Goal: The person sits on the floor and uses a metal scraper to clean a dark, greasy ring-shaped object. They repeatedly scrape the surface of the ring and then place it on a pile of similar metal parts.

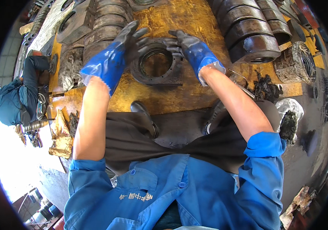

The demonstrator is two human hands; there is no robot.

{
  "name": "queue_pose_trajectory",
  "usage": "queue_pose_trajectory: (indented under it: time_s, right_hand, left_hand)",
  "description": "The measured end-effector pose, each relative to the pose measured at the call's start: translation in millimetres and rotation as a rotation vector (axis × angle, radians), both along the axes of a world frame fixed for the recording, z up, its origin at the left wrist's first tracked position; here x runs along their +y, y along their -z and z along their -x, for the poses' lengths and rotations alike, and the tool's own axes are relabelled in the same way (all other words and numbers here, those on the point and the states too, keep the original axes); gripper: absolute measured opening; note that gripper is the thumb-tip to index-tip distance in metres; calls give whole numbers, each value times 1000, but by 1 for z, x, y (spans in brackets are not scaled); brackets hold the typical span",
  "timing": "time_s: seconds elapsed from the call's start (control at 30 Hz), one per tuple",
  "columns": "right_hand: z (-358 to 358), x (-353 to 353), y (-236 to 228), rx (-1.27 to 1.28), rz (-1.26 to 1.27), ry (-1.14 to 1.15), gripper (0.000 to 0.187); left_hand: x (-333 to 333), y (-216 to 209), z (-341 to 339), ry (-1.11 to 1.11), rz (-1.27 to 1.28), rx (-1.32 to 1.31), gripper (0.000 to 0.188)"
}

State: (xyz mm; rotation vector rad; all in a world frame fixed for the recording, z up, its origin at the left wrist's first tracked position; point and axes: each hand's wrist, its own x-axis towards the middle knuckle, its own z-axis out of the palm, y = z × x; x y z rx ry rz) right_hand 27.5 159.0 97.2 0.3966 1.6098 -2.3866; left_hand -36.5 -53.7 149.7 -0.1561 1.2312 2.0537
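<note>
A dark metal block (169, 79) with a large round bore lies on the oil-stained wooden board, between my two hands. Both hands wear blue gloves with blackened fingers and palms. My left hand (132, 41) is held over the block's left side, fingers spread and slightly blurred, with nothing in it. My right hand (187, 43) is at the block's upper right, fingers stretched toward it and holding nothing. Whether the fingertips touch the block I cannot tell. Through the bore, the yellowish board shows.
Large dark ribbed cylinders (248, 28) stand in a row at the right; more worn cylinders (104, 23) line the left. A black oily rag (265, 88) lies right of my right forearm. A crumpled brown sheet (61, 134) is at the left. Another person (14, 99) crouches far left.
</note>
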Motion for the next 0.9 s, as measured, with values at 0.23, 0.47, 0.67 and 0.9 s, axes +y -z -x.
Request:
queue_pose_trajectory:
  time_s: [0.23, 0.47, 0.67, 0.9]
  right_hand:
    - [5, -31, 95, -162, 60, 34, 42]
    - [47, -111, 184, -358, 926, 228, 32]
    - [54, -151, 274, -329, 988, 361, 35]
    - [38, -138, 236, -168, 924, 430, 41]
  left_hand:
    - [-23, 101, 13, -185, 566, 294, 44]
    - [-30, 222, 27, -56, 794, 780, 32]
    - [-15, 248, 13, 80, 849, 725, 45]
    - [-7, 229, 0, 607, 1363, 967, 38]
